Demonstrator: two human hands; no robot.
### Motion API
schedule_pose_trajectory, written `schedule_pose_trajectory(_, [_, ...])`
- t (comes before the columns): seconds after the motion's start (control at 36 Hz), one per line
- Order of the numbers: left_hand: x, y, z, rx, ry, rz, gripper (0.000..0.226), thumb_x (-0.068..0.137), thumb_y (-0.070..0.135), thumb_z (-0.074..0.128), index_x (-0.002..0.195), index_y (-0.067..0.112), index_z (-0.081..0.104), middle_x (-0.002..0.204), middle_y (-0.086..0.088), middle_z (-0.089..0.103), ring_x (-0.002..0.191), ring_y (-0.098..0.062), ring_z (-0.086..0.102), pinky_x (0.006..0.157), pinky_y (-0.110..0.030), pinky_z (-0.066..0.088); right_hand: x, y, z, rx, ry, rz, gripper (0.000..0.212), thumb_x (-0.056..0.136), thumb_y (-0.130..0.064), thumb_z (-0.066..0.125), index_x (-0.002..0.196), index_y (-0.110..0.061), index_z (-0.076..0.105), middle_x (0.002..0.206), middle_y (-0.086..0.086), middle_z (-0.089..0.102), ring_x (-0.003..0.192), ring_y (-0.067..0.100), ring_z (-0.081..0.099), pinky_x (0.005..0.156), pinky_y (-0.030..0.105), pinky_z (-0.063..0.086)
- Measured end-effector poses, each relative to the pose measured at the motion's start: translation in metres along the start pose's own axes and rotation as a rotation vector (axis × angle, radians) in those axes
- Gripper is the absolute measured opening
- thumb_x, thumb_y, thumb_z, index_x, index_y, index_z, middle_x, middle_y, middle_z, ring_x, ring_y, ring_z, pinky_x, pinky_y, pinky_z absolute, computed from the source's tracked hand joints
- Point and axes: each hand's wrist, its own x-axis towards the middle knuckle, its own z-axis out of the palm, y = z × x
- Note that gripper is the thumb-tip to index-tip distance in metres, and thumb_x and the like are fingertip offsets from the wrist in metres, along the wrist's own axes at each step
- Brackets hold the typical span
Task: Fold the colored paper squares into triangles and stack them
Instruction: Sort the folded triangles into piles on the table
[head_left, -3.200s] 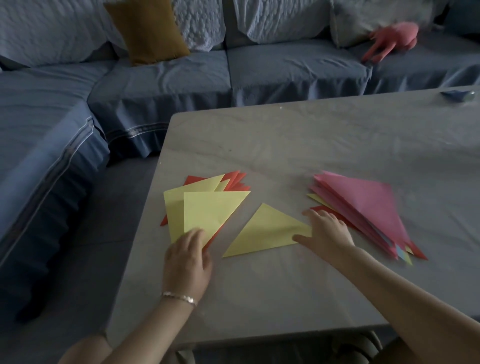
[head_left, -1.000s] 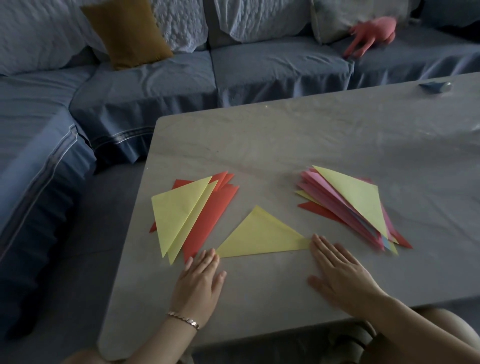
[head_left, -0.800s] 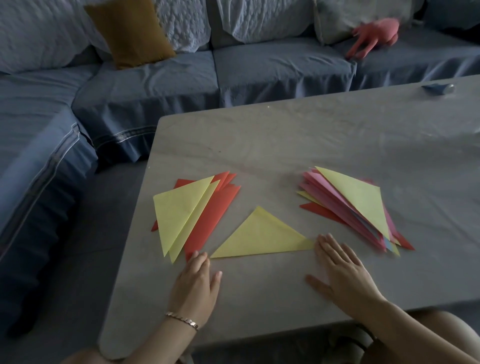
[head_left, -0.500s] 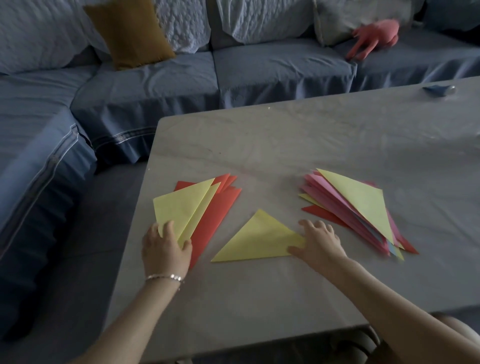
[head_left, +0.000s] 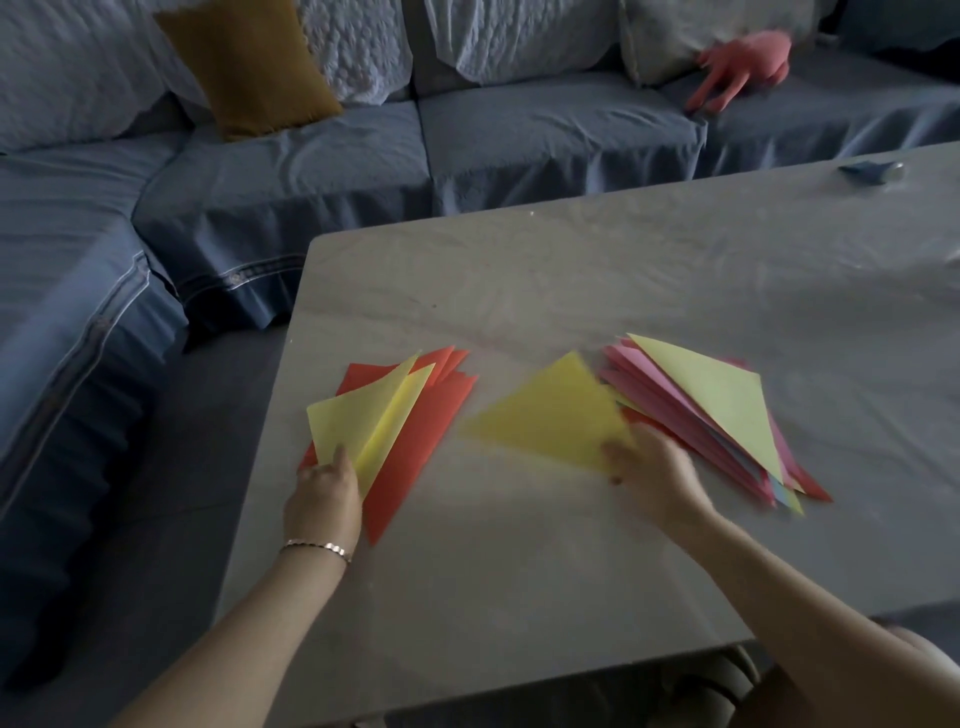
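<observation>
Moved: the folded yellow triangle (head_left: 556, 421), flat on the table (head_left: 519, 571) half a second ago, has been lifted and carried toward the stack of triangles (head_left: 717, 400); the yellow sheet (head_left: 353, 421) on the left pile has been raised at its near edge.
Left hand (head_left: 324, 499): the yellow sheet's near corner is pinched between thumb and fingers, and the sheet is peeled up. This is seemingly done to separate it from the second yellow sheet beneath, as the next piece to be folded.
Red sheets (head_left: 415, 452): these are left fanned flat under the yellow ones near the table's left edge, kept apart from the finished work.
Folded yellow triangle: it is held clear of the table and blurred, its right corner just beside the stack; it is judged to be on its way there.
Right hand (head_left: 660, 480): the fingers are curled about the triangle's near right corner, though the exact grip is smeared by motion.
Stack of triangles: pink, red and blue pieces are fanned under a yellow one, where the carried triangle is probably to be laid.
</observation>
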Motion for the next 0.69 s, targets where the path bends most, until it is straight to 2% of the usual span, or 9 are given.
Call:
schedule_pose_trajectory(0.06, [0.003,0.0,-0.003,0.003,0.022,-0.016,0.047,0.089,0.005,0.046,0.135,0.005,0.034,0.102,-0.02,0.061,0.096,-0.035,0.057,0.073,-0.042,0.048,0.005,-0.002,-0.019,0.188,0.177,0.032,0.011,0.088,-0.012,0.059,0.091,-0.021,0.053,0.087,0.012,0.058,0.062,0.023,0.051,0.06,0.033,0.041])
schedule_pose_trajectory(0.11, [0.002,0.005,-0.008,-0.069,0.122,0.015,0.048,0.083,-0.001,0.053,0.13,0.002,0.044,0.093,-0.025,0.062,0.084,-0.039,0.06,0.067,-0.043,0.049,0.013,-0.002,-0.04,0.154,0.336,0.07,0.017,0.089,-0.018,0.058,0.105,-0.019,0.052,0.099,0.013,0.055,0.076,0.025,0.051,0.068,0.034,0.038])
schedule_pose_trajectory(0.19, [-0.004,0.023,-0.011,-0.127,0.388,0.306,0.049,0.057,-0.015,0.071,0.104,-0.004,0.065,0.065,-0.021,0.063,0.054,-0.033,0.061,0.044,-0.034,0.05,0.021,0.003,-0.066,-0.011,0.474,0.161,0.037,0.089,-0.022,0.056,0.123,-0.013,0.045,0.112,0.02,0.057,0.1,0.035,0.053,0.08,0.036,0.039])
schedule_pose_trajectory(0.28, [-0.01,0.045,-0.009,-0.177,0.617,0.642,0.028,0.069,-0.008,0.055,0.094,-0.002,0.067,0.07,-0.014,0.069,0.058,-0.025,0.066,0.049,-0.026,0.051,0.026,0.015,-0.074,-0.215,0.423,0.243,0.049,0.087,-0.021,0.058,0.131,-0.014,0.036,0.118,0.026,0.055,0.106,0.041,0.053,0.084,0.042,0.041])
schedule_pose_trajectory(0.42, [-0.025,0.065,0.003,-0.189,0.589,0.986,0.034,0.078,-0.003,0.041,0.102,0.005,0.063,0.088,-0.01,0.073,0.075,-0.018,0.071,0.066,-0.024,0.055,0.024,0.028,-0.068,-0.565,0.403,0.159,0.064,0.083,-0.019,0.063,0.138,-0.011,0.031,0.132,0.024,0.035,0.122,0.038,0.031,0.1,0.045,0.028])
schedule_pose_trajectory(0.5, [-0.03,0.067,0.014,-0.124,0.565,1.172,0.031,0.092,-0.003,0.029,0.105,0.011,0.053,0.087,-0.006,0.073,0.076,-0.014,0.07,0.071,-0.024,0.055,0.012,0.025,-0.052,-0.546,0.374,-0.061,0.059,0.079,-0.011,0.064,0.133,-0.01,0.041,0.136,0.02,0.032,0.124,0.038,0.027,0.103,0.047,0.023])
schedule_pose_trajectory(0.56, [-0.032,0.066,0.023,-0.107,0.52,1.233,0.042,0.095,-0.001,0.022,0.1,0.01,0.062,0.086,-0.006,0.073,0.077,-0.014,0.07,0.072,-0.025,0.055,0.0,0.022,-0.035,-0.473,0.279,-0.3,0.058,0.074,-0.001,0.058,0.129,-0.012,0.049,0.136,0.012,0.037,0.125,0.034,0.032,0.102,0.047,0.028])
schedule_pose_trajectory(0.64, [-0.029,0.062,0.03,-0.105,0.471,1.211,0.041,0.083,-0.005,0.037,0.085,0.01,0.075,0.082,-0.004,0.073,0.075,-0.013,0.07,0.07,-0.023,0.055,-0.014,0.017,-0.011,-0.516,0.034,-0.569,0.049,0.077,-0.01,0.045,0.124,-0.015,0.057,0.141,0.009,0.042,0.136,0.024,0.03,0.108,0.049,0.031])
schedule_pose_trajectory(0.69, [-0.027,0.059,0.028,-0.129,0.392,1.182,0.038,0.073,0.0,0.04,0.084,0.01,0.075,0.086,-0.003,0.073,0.078,-0.013,0.07,0.069,-0.022,0.055,-0.02,0.015,0.006,-0.633,-0.171,-0.637,0.048,0.085,-0.024,0.038,0.131,-0.016,0.051,0.15,0.007,0.029,0.139,0.019,0.009,0.113,0.043,0.01])
